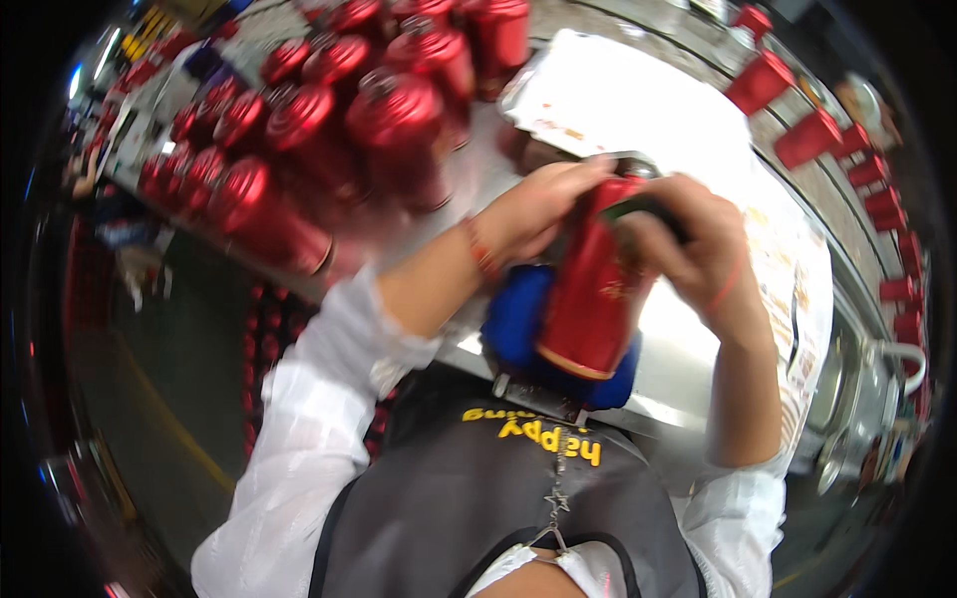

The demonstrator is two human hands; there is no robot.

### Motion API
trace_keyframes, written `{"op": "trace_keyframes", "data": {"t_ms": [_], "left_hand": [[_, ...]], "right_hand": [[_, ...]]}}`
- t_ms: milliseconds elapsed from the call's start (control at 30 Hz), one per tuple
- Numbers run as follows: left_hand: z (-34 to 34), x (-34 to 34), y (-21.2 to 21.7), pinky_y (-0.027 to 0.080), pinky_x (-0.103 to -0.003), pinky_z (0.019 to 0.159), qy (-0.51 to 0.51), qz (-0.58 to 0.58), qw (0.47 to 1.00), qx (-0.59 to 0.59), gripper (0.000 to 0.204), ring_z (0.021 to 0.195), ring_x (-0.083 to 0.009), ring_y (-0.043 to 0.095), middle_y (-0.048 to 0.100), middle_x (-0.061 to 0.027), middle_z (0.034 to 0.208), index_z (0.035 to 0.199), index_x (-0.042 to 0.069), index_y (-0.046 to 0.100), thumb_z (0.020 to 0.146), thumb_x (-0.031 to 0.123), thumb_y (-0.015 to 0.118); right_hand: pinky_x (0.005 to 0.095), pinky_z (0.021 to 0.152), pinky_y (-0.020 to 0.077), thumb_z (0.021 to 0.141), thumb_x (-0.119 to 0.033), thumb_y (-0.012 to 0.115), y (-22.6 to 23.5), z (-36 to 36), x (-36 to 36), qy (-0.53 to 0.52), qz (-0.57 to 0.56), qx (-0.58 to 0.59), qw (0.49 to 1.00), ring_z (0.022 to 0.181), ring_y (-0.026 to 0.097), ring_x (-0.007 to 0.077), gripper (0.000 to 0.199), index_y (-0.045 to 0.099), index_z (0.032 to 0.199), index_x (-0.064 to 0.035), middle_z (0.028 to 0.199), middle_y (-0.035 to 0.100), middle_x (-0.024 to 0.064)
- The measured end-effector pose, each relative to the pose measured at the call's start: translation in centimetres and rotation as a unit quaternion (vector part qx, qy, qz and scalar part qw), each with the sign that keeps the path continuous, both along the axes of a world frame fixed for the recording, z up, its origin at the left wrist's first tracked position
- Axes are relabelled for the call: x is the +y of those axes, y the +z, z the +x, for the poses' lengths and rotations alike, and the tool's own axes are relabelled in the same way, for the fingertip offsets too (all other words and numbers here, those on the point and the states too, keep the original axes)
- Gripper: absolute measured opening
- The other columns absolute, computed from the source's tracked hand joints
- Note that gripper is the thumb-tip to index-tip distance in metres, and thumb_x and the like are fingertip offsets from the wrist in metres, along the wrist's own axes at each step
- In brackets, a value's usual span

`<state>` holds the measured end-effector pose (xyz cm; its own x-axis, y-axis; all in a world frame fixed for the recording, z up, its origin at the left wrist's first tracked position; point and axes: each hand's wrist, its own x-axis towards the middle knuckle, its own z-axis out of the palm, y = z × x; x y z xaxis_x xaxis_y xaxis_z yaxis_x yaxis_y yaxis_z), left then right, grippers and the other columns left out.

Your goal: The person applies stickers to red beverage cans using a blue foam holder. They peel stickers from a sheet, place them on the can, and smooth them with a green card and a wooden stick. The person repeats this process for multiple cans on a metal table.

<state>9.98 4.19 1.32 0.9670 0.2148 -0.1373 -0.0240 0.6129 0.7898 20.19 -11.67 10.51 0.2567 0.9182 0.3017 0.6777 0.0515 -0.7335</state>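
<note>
A shiny red metal bottle point(596, 289) with a gold-coloured rim at its near end lies tilted in front of me, its dark neck pointing away. Beneath it is a blue padded rest point(513, 321) at the table's near edge. My left hand point(543, 204) is closed at the bottle's neck end, its thumb stretched along the top. The fingers of my right hand point(698, 234) curl around a dark green, flat piece point(648, 209) pressed to the bottle's upper side. Motion blurs the piece, so its kind is unclear.
Several red bottles point(394, 130) stand crowded on the metal table at the left and far left. A white sheet-covered board point(678, 110) lies beyond my hands. On the right, a line with red cups or bottles point(807, 138) runs past, with a metal frame point(847, 399) nearer.
</note>
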Motion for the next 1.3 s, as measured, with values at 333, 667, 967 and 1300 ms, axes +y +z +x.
{"op": "trace_keyframes", "data": {"t_ms": [333,667,967,1300], "left_hand": [[0.5,0.8,1.9,0.050,-0.023,0.061,-0.046,0.096,0.990,0.092,0.024,0.076,-0.0079,0.067,0.073,-0.0001,0.089,0.092,0.010,0.075,0.089,0.034,0.073],[-19.3,4.2,7.4,0.052,-0.022,0.080,0.446,0.437,0.777,-0.080,0.020,0.085,-0.0070,0.063,0.070,0.0007,0.088,0.108,0.000,0.071,0.098,0.017,0.069],[-18.8,4.2,6.6,0.054,-0.029,0.076,0.509,0.654,0.538,0.157,0.030,0.078,-0.0125,0.065,0.072,-0.0099,0.088,0.110,-0.001,0.071,0.088,0.018,0.078],[-19.3,0.8,8.1,0.050,-0.045,0.094,0.499,0.740,0.422,0.158,0.036,0.107,-0.0399,0.063,0.066,-0.0227,0.120,0.120,-0.003,0.063,0.090,0.017,0.070]], "right_hand": [[0.0247,0.077,0.0468,0.094,-0.007,0.068,-3.5,-0.3,-9.9,-0.166,0.096,0.087,0.978,0.087,0.058,0.0146,0.018,0.064,0.108,0.0038,0.097,0.062,0.0072],[0.0197,0.080,0.0474,0.097,-0.012,0.068,-3.2,-0.6,-6.6,-0.126,0.112,0.153,0.974,0.089,0.060,0.0100,0.019,0.064,0.112,0.0012,0.101,0.065,0.0064],[0.0310,0.092,0.0551,0.100,0.001,0.046,-0.4,10.0,0.6,-0.056,0.118,-0.138,0.982,0.121,0.061,0.0238,0.029,0.064,0.122,-0.0020,0.143,0.057,0.0140],[0.0379,0.094,0.0503,0.094,-0.007,0.060,2.1,24.8,27.8,-0.164,0.031,-0.433,0.886,0.106,0.064,0.0319,0.033,0.065,0.126,-0.0071,0.110,0.066,0.0186]]}}
